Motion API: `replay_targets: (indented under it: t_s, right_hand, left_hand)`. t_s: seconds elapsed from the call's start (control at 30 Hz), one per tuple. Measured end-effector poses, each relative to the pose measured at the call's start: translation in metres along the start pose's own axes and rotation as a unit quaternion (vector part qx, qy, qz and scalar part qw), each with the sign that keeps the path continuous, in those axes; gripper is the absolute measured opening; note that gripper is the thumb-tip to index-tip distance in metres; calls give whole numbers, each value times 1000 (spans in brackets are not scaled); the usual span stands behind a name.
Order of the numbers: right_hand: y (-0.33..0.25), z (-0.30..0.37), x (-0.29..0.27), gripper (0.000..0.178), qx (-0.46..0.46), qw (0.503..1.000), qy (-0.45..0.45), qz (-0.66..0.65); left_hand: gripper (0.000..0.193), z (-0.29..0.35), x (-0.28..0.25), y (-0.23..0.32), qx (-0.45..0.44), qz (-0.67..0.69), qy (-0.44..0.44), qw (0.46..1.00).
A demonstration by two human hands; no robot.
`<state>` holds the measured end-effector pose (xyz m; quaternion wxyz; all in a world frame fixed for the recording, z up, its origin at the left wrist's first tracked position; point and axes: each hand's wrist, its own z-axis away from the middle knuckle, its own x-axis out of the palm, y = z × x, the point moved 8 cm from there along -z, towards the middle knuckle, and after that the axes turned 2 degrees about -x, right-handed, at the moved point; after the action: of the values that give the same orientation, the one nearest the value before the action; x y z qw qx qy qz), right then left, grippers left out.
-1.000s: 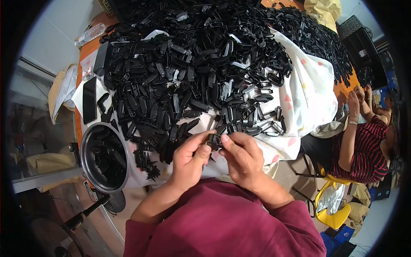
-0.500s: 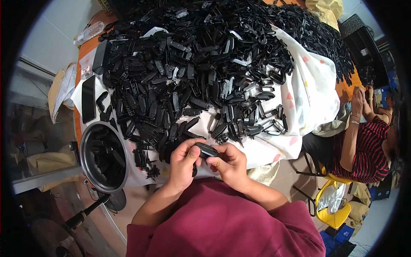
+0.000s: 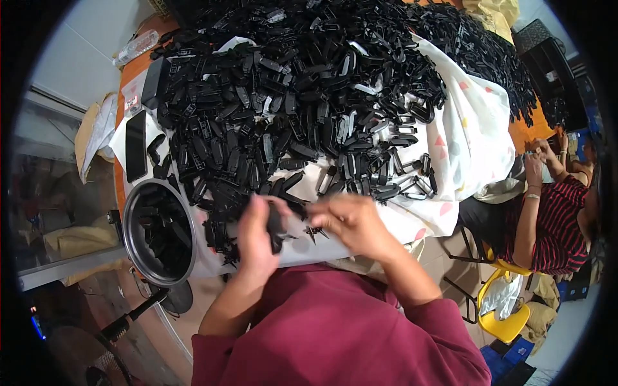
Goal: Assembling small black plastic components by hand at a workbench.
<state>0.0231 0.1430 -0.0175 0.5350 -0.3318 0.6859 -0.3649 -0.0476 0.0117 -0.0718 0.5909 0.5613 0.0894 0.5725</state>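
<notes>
My left hand pinches a black part at lower centre; my right hand, fingers curled, seems to grip a small spiky bit. I'd say I'm mid-assembly. The pile crowds above, the pot sits left, and a co-worker is at right.

The black clips in the big pile look like hard plastic, smooth and a bit shiny. The cloth under them is soft, white and matt, with small coloured shapes. The round pot has a shiny metal rim. The phone is glossy black.
</notes>
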Motion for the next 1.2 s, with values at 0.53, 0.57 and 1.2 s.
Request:
replay_targets:
  t_s: [0.53, 0.57, 1.2]
  right_hand:
    - [5, -16, -39, 22, -65, 981, 146, 112]
    - [-5, -17, -41, 23, -97, 978, 146, 117]
    - [-65, 2, -51, 37, -228, 947, 187, 129]
  left_hand:
    - [8, -47, 71, 51, 223, -712, -67, 663]
    - [8, -49, 65, 48, 131, -667, -94, 727]
    - [35, 12, 86, 80, 341, -440, -159, 816]
